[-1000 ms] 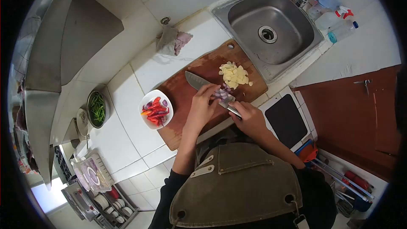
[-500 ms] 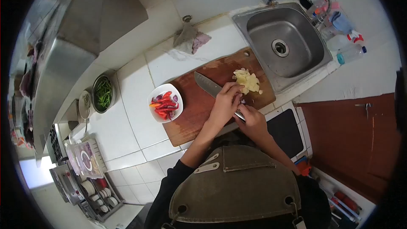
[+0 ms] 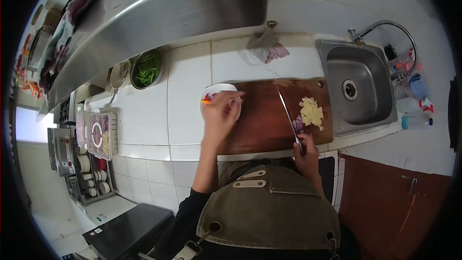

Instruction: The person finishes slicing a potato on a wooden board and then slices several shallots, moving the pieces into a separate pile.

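My left hand (image 3: 221,110) hovers over the white bowl (image 3: 220,87) at the left end of the wooden cutting board (image 3: 260,120). Its fingers are bent and apart, slightly blurred, and I see nothing between them. They hide most of the red and orange chillies (image 3: 206,101) in the bowl. In my right hand (image 3: 308,153) is the handle of a kitchen knife (image 3: 287,110), its blade edge-on and slanting up and left across the board. Just right of the blade lie chopped purple shallot (image 3: 298,124) and a pile of pale yellow sliced garlic (image 3: 312,113).
A steel sink (image 3: 361,91) adjoins the board's right end, with bottles (image 3: 416,122) beyond it. Behind the board lies a cloth (image 3: 267,48). Further left are a bowl of green chillies (image 3: 147,70) and a plastic container (image 3: 101,136). A metal hood (image 3: 192,14) overhangs the counter.
My left hand has left the knife and moved left to the bowl. My right hand still grips the knife, now turned edge-on. The view has swung left, and purple pieces show beside the garlic.
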Motion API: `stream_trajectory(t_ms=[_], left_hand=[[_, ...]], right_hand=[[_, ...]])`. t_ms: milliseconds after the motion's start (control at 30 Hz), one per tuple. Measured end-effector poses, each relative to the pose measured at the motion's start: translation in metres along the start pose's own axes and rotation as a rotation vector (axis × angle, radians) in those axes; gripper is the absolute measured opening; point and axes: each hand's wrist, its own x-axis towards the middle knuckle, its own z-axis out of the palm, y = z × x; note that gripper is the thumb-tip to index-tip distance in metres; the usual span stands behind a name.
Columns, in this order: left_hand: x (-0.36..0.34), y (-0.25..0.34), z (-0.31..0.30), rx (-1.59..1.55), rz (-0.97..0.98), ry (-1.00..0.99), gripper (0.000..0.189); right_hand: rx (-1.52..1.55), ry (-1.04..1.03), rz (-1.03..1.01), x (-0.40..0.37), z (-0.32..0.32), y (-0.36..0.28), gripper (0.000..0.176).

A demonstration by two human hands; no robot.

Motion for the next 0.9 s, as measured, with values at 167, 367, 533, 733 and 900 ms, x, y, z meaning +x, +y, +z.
stream_trajectory(t_ms=[167,367,533,733,900], left_hand=[[-0.002,-0.069,-0.042,0.288,-0.075,0.131,0.013],[-0.003,-0.081,-0.038,0.398,-0.108,0.079,0.015],[0.010,-0.085,-0.022,0.632,-0.149,0.046,0.013],[0.015,-0.074,-0.018,0.705,-0.188,-0.038,0.017],[0.021,-0.060,-0.021,0.393,-0.098,0.076,0.020]], right_hand=[[0.012,-0.010,-0.061,0.012,0.000,0.002,0.025],[-0.025,-0.005,-0.196,0.027,0.005,-0.006,0.026],[-0.042,-0.049,-0.212,0.026,0.005,-0.007,0.026],[-0.022,-0.048,-0.152,0.024,0.001,0.000,0.024],[0.013,-0.177,-0.027,0.015,-0.006,0.000,0.024]])
